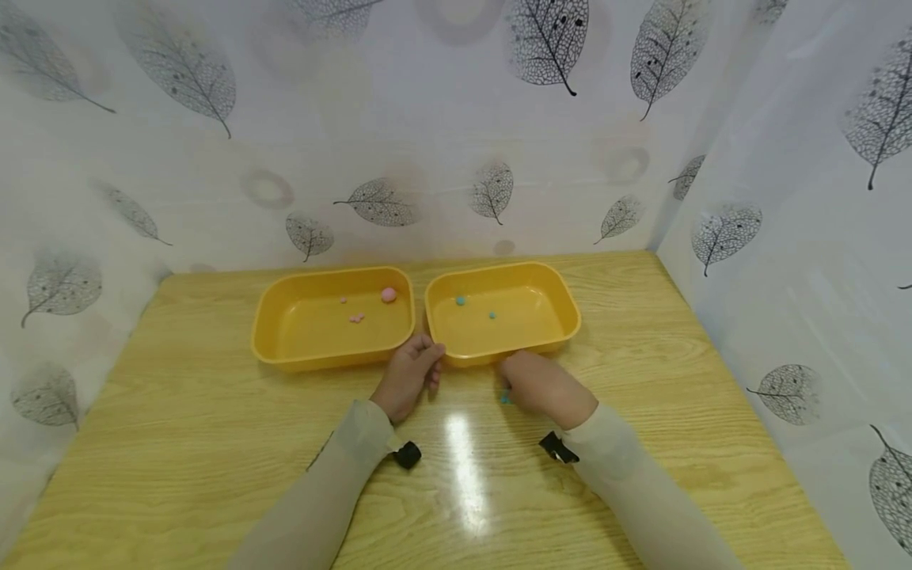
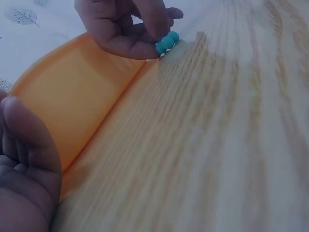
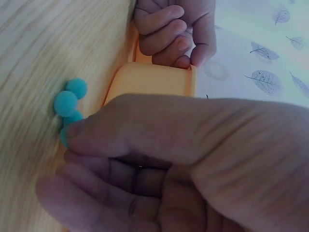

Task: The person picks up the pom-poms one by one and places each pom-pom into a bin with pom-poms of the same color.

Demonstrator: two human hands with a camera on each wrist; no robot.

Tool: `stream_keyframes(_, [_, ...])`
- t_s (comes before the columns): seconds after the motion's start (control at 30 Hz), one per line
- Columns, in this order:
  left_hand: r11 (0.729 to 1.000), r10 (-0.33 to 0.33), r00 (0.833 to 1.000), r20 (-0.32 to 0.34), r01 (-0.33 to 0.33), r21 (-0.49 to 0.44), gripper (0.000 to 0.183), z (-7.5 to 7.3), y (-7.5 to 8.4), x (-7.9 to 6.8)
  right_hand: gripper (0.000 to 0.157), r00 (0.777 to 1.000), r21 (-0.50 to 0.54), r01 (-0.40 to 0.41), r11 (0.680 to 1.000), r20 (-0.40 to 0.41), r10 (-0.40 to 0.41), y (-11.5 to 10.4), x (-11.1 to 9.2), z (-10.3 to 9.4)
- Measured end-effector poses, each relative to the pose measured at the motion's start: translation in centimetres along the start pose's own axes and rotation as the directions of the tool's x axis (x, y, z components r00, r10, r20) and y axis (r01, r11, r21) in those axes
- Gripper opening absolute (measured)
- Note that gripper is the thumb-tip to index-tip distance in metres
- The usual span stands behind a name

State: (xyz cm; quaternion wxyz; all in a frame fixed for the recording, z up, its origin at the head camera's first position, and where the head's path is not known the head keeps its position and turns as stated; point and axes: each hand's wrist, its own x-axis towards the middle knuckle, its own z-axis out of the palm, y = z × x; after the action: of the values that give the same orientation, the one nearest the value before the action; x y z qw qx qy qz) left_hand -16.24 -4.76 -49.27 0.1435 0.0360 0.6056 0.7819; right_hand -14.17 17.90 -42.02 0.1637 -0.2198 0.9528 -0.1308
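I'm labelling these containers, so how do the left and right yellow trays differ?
The left tray holds pink things: one larger ball and several smaller pieces; the right tray holds two small turquoise balls, lying apart. The person's left hand grips the right tray's near-left corner; no grip shows on the left tray's rim. Both are yellow, open-topped and round-cornered.

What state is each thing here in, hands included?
Left tray: upright, with pink balls inside, one clearly larger.
Right tray: upright, two small teal balls inside.
Teal cluster: bunched together, outside both trays.
Left hand: pinching the right tray's rim.
Right hand: pinching the teal cluster's end.
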Motion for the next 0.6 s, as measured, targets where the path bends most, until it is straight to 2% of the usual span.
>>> stream_keyframes(0.13, [1.000,-0.007,1.000,-0.012,0.007,0.003,0.023,-0.04,-0.07,0.08,0.049,1.000,0.019,-0.001,1.000,0.011,0.001,-0.01,0.15,-0.05])
stream_keyframes(0.23, [1.000,-0.008,1.000,-0.017,0.008,0.007,0.023,-0.05,-0.09,0.12,0.049,1.000,0.019,0.005,1.000,0.009,-0.005,0.03,0.26,-0.03])
stream_keyframes(0.5, [1.000,-0.011,1.000,-0.023,0.012,0.019,0.023,-0.12,-0.18,0.24,0.035,0.996,-0.086,0.070,0.994,-0.052,-0.075,0.29,0.52,0.38])
stream_keyframes(0.6, [1.000,-0.010,1.000,-0.018,0.010,0.022,0.022,-0.17,-0.20,0.26,0.032,0.994,-0.091,0.079,0.993,-0.064,-0.085,0.18,0.36,0.05])
